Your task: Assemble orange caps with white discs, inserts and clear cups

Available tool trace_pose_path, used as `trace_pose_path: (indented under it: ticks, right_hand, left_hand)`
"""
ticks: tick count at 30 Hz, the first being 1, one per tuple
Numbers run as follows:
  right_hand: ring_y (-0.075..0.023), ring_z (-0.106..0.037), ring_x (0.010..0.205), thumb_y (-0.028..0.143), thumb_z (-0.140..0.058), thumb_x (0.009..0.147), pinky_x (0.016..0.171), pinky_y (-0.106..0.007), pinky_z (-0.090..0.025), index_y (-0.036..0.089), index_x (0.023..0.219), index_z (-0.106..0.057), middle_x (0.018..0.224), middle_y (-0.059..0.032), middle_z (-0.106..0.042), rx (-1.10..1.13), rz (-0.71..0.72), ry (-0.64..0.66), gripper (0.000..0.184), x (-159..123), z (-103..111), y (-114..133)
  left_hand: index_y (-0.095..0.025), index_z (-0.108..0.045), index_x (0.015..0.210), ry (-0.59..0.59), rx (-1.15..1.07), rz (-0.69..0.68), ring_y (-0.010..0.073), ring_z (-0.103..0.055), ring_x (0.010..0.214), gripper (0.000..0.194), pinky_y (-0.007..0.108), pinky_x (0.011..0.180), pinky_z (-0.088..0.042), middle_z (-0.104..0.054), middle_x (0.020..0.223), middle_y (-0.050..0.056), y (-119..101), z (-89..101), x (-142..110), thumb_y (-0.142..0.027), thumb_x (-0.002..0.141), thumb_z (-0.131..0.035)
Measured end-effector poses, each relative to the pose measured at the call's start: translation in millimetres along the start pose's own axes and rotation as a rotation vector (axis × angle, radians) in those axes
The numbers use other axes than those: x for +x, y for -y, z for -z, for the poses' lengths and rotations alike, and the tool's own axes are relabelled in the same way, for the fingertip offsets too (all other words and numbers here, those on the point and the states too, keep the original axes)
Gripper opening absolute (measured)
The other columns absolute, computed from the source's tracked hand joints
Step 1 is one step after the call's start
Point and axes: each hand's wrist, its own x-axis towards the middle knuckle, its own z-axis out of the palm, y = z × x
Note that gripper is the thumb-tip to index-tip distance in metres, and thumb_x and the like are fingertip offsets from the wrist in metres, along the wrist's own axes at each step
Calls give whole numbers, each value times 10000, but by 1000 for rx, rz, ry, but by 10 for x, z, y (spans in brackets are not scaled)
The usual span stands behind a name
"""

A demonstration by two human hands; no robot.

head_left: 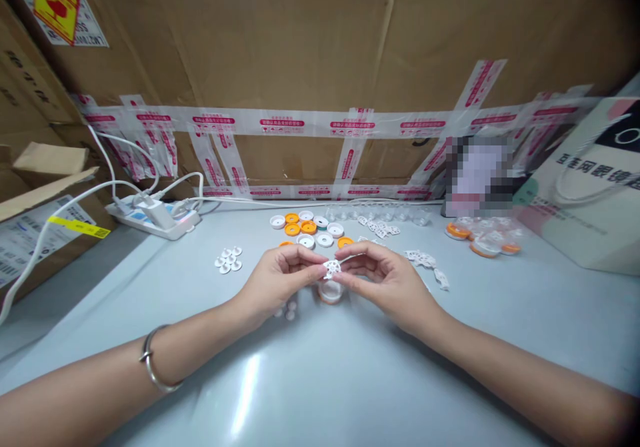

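Between my two hands is a small white openwork plastic disc (pixel 332 269). My left hand (pixel 280 273) pinches its left edge between thumb and fingers. On the opposite edge, my right hand (pixel 385 277) grips it the same way. Just below the disc, a round cup (pixel 331 293) with an orange base stands on the table, partly covered by the disc and fingers. Small white round pieces (pixel 289 311) lie under my left hand, partly hidden. Behind my hands are several white and orange ring-shaped caps (pixel 307 227).
White stemmed pieces (pixel 229 260) lie at left. Openwork white parts (pixel 421 259) lie at right, with more behind. Clear cups (pixel 400 213) line the back; orange-based ones (pixel 484 243) are piled at right. A power strip (pixel 155 217), cardboard boxes (pixel 300 47) and a paper bag (pixel 585 187) border the table.
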Motion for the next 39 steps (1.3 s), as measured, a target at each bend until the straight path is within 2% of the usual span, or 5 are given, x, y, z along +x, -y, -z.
trace_pose_path:
  ticks: [5, 14, 18, 28, 39]
  right_hand:
    - [-138, -647, 707, 376, -710, 658, 686, -275, -536, 175, 827, -602, 785, -18, -664, 173, -196, 117, 283, 12, -6, 1]
    - [-111, -610, 641, 326, -752, 608, 643, -238, -511, 177, 750, -588, 679, 13, -634, 226, -197, 108, 264, 1, -54, 64]
    - [-110, -610, 679, 338, -722, 645, 661, -234, -494, 170, 772, -580, 726, 5, -631, 206, -192, 96, 254, 31, -21, 20]
    - [-139, -625, 781, 346, -739, 616, 741, -278, -477, 186, 842, -604, 856, -20, -672, 134, -207, -6, 307, 131, 162, -95]
    - [-190, -607, 948, 287, -620, 763, 873, -356, -452, 267, 961, -691, 991, -16, -681, -254, 38, 142, 212, 80, 126, -78]
  left_hand:
    - [-149, -653, 809, -34, -4, -90, 152, -662, 754, 133, 228, 650, -542, -700, 800, 34, -21, -50, -18, -253, 727, -663]
    - [-141, -639, 786, -68, 39, -86, 149, -652, 707, 116, 205, 569, -527, -675, 726, 25, -36, -99, -51, -247, 738, -646]
    - [-147, -634, 851, -30, 67, -105, 151, -643, 777, 160, 242, 696, -524, -682, 829, 41, -6, -57, -16, -281, 763, -623]
    - [-210, -548, 1072, 90, 688, -323, 201, -535, 966, 441, 334, 818, -426, -593, 1072, 58, 76, 85, -24, -367, 690, -701]
    - [-192, -602, 942, 103, 834, -335, 178, -523, 826, 304, 301, 744, -385, -609, 869, 19, 117, 37, 1, -403, 731, -660]
